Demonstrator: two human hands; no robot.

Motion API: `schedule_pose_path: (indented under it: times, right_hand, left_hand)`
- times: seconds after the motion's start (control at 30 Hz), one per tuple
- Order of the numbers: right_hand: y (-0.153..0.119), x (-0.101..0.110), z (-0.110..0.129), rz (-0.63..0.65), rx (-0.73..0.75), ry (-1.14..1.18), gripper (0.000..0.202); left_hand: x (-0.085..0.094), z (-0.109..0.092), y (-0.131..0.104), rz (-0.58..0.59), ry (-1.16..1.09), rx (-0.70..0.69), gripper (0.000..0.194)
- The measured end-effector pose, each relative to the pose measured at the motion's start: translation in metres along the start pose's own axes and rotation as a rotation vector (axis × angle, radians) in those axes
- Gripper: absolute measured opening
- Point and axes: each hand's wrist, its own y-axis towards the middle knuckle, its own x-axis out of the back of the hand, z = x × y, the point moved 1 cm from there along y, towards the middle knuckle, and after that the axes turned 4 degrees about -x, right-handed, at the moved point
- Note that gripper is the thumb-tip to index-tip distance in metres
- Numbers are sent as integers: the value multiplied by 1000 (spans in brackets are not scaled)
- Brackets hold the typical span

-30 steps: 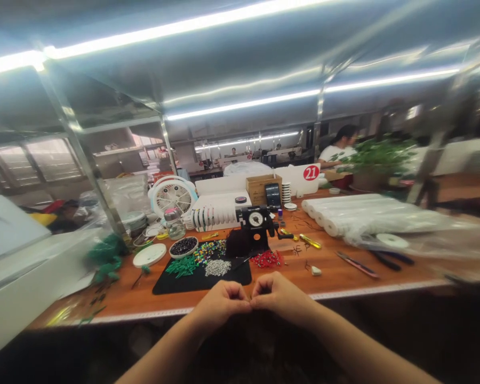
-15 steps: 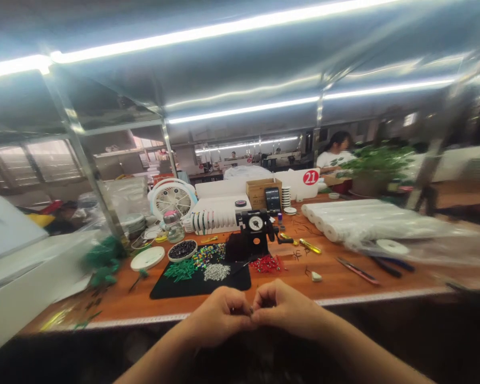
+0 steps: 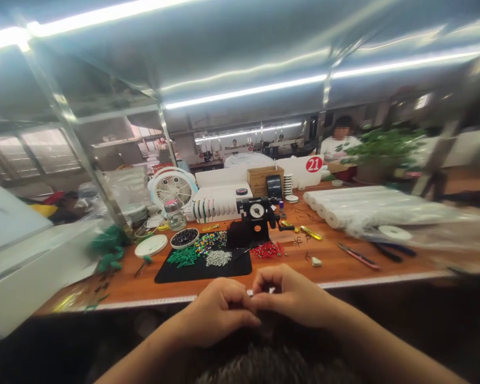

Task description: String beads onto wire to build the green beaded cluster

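Observation:
In front of the table's near edge, my left hand (image 3: 220, 312) and my right hand (image 3: 290, 296) meet at the fingertips. Both are closed in a pinch; whatever lies between the fingers is hidden or too small to name. Beyond them a black mat (image 3: 202, 273) carries piles of green pieces (image 3: 183, 256), silver beads (image 3: 218, 258) and multicoloured beads (image 3: 208, 242). Red pieces (image 3: 267, 249) lie at the mat's right side. Behind these stands a black device with a round dial (image 3: 257, 212) and a crank. A dish of dark beads (image 3: 184, 237) rests at the mat's back left.
White rolls (image 3: 356, 205) in plastic lie at the right, with a craft knife (image 3: 358, 256) and dark-handled pliers (image 3: 388, 252) before them. A white fan (image 3: 173, 190), glass jar (image 3: 176, 216) and round white lid (image 3: 151, 246) stand left. A person (image 3: 340, 141) sits beyond a plant (image 3: 388, 149).
The view has tilted slightly, so the table sits higher in it. My right hand has risen a little against my left; both stay pinched together at the fingertips.

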Motion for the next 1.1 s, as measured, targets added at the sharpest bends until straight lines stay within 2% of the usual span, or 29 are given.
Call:
schedule_pose_path:
  times: [0.07,0.17,0.23,0.33,0.43,0.57,0.73,0.93,1.1]
  right_hand:
    - [-2,-1,2,-115,149,-63,11]
    - [-3,-6,1,-125,276,-124,13]
    - [-3,-12,-3,-129,246,-84,12]
    - [0,-22,-10,-237,155,91,17]
    - [3,-32,-15,-332,96,294,24]
    - [5,-39,-20,-378,42,449,26]
    - [6,-42,-25,-409,31,490,29]
    - [1,-42,-27,-479,37,324,33]
    - [-4,-43,-29,-550,103,119,29]
  left_hand:
    - [0,0,-2,-42,-82,18,8]
    - [-4,7,-3,-189,-313,22,12]
    - [-11,14,-2,-350,-516,31,16]
    - [-27,24,1,-607,-795,82,20]
    - [-40,29,5,-748,-957,114,23]
    - [-47,34,9,-784,-947,75,22]
    - [-49,41,11,-756,-888,51,21]
    - [-53,40,7,-758,-853,118,27]
    - [-57,48,5,-771,-814,147,36]
